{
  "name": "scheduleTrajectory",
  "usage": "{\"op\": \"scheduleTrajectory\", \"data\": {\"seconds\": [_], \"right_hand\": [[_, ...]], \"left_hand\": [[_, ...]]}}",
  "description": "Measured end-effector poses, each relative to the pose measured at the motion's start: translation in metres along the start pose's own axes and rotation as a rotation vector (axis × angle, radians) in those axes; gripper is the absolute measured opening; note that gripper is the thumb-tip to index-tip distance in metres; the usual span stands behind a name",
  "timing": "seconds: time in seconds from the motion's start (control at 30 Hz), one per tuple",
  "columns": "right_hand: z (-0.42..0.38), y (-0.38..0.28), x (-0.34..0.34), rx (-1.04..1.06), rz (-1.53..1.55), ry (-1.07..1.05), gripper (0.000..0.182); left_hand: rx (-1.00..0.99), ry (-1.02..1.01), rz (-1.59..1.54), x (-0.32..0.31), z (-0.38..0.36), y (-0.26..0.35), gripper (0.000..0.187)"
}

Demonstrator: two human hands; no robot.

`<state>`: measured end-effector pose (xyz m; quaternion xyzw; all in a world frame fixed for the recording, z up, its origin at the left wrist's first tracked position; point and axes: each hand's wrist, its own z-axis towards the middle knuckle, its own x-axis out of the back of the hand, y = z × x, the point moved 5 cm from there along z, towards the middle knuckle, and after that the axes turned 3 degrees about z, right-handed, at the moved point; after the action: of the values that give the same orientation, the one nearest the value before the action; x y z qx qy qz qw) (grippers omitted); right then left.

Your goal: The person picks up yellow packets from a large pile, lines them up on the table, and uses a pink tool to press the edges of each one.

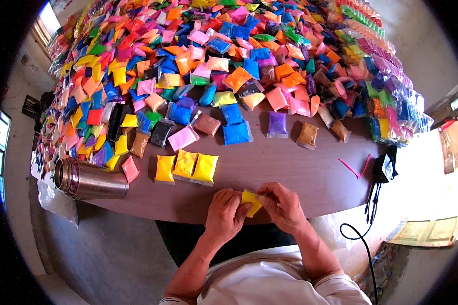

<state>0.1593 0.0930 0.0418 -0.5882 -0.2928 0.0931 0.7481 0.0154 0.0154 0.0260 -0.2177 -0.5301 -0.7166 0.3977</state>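
Note:
Between my two hands, at the table's front edge, is a small yellow packet (251, 203). My left hand (225, 213) grips its left side, with the thumb on its face. The fingers of my right hand (281, 204) pinch its upper right corner. Up and to the left of my hands, three yellow packets (185, 164) lie side by side on the brown table (290, 165). Behind them lie a pink packet (183, 138), a black packet (162, 133) and blue packets (237, 132).
A large heap of coloured packets (198, 56) covers the back of the table. At the left, a metal flask (94, 178) lies on its side near a salmon packet (130, 169). To the right are a pink strip (352, 169) and a black device (384, 169) with cables.

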Motion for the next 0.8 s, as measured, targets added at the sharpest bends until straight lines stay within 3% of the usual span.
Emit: {"op": "scheduleTrajectory", "data": {"seconds": [0.1,0.17,0.37,0.47,0.6,0.8], "right_hand": [[0.005,-0.004,0.0,0.006,0.044,-0.15,0.016],[0.004,0.002,-0.002,-0.1,0.043,-0.224,0.018],[0.0,0.018,-0.002,-0.289,0.249,-0.16,0.015],[0.003,0.015,-0.001,-0.245,0.081,-0.129,0.013],[0.003,0.01,-0.003,-0.25,0.145,-0.103,0.009],[0.007,0.004,0.0,-0.125,-0.02,-0.134,0.012]], "left_hand": [[0.003,-0.008,-0.013,-0.001,0.0,0.0,0.023],[-0.029,0.0,-0.004,-0.002,0.0,-0.001,0.025],[-0.038,0.012,-0.074,0.001,0.002,-0.001,0.032],[-0.054,0.028,-0.092,0.005,0.005,0.003,0.032],[-0.039,0.026,-0.071,0.001,0.003,-0.001,0.032],[-0.026,0.018,-0.071,0.002,0.004,0.0,0.031]]}}
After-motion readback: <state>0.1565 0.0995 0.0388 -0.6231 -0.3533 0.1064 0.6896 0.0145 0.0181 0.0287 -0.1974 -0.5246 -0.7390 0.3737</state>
